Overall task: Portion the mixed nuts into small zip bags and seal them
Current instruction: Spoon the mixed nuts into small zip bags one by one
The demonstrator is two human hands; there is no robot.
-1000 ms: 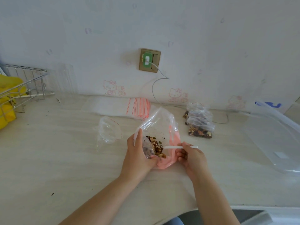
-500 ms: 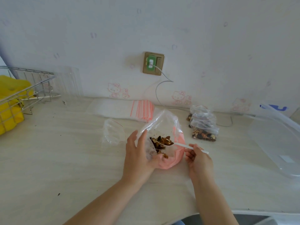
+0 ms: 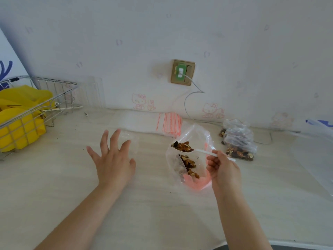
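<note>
The right hand (image 3: 223,168) is pinching the thin handle of a white plastic spoon (image 3: 196,151), fingers curled round it, and is carrying a heaped load of mixed nuts (image 3: 182,146) at the mouth of the big clear bag (image 3: 189,159) standing on the desk (image 3: 162,213). The left hand (image 3: 112,157) is reaching with fingers spread apart and holding nothing, hovering over an empty small zip bag (image 3: 130,141) lying crumpled just beyond its fingertips.

That little bag is looking feather-light, limp and slick — probably it will slide on the desk if pushed flat, so taking it by the stiffer zip rim and pulling the mouth open seems the sound hold. The spoon is likely light and a bit springy, and the nuts are sitting loose and piled high, so any tilt could be spilling them. The big bag is soft and unsupported — it may be slumping with no hand on it.

Behind, a stack of unused zip bags (image 3: 169,123) is lying flat, and filled small bags (image 3: 239,143) are resting near the wall to the right.
</note>
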